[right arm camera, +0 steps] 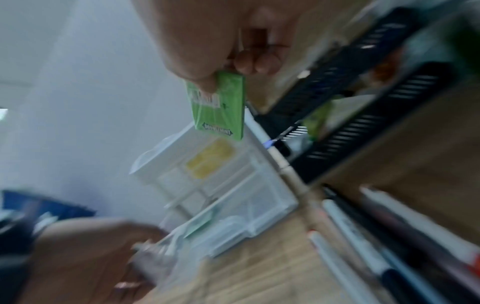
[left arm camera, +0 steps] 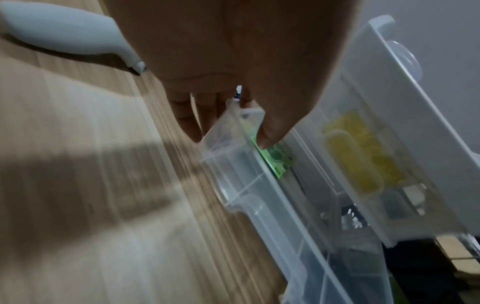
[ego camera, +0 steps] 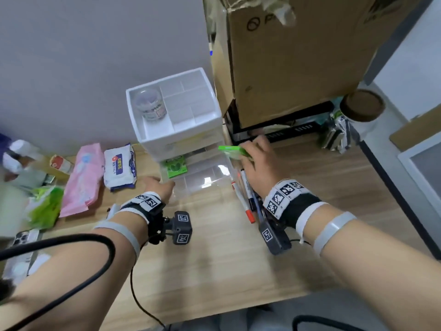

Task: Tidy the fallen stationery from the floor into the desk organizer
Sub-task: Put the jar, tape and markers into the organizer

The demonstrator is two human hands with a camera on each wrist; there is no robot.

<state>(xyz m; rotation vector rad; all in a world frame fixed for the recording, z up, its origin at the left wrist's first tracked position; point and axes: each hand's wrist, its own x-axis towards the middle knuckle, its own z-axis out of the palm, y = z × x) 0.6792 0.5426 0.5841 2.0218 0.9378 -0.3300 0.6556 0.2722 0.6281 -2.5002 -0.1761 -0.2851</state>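
A white desk organizer (ego camera: 181, 142) stands on the wooden desk against the wall, with a clear round tub (ego camera: 150, 105) in its top tray. Its lower clear drawer (ego camera: 205, 177) (left arm camera: 259, 185) is pulled out, and a green pack (ego camera: 175, 167) (left arm camera: 275, 158) lies inside at the back left. My left hand (ego camera: 160, 187) (left arm camera: 228, 127) grips the drawer's front left corner, thumb inside and fingers outside. My right hand (ego camera: 256, 156) (right arm camera: 228, 70) pinches a second green pack (ego camera: 231, 150) (right arm camera: 221, 107) in the air above the drawer's right side. Several pens (ego camera: 245, 194) (right arm camera: 363, 236) lie on the desk right of the drawer.
A big cardboard box (ego camera: 298, 56) sits on a black rack (ego camera: 281, 130) right of the organizer. A pink tissue pack (ego camera: 81, 180) and a wipes pack (ego camera: 120, 167) lie to the left, a phone (ego camera: 23, 237) nearer me. The desk's front edge (ego camera: 214, 306) is close.
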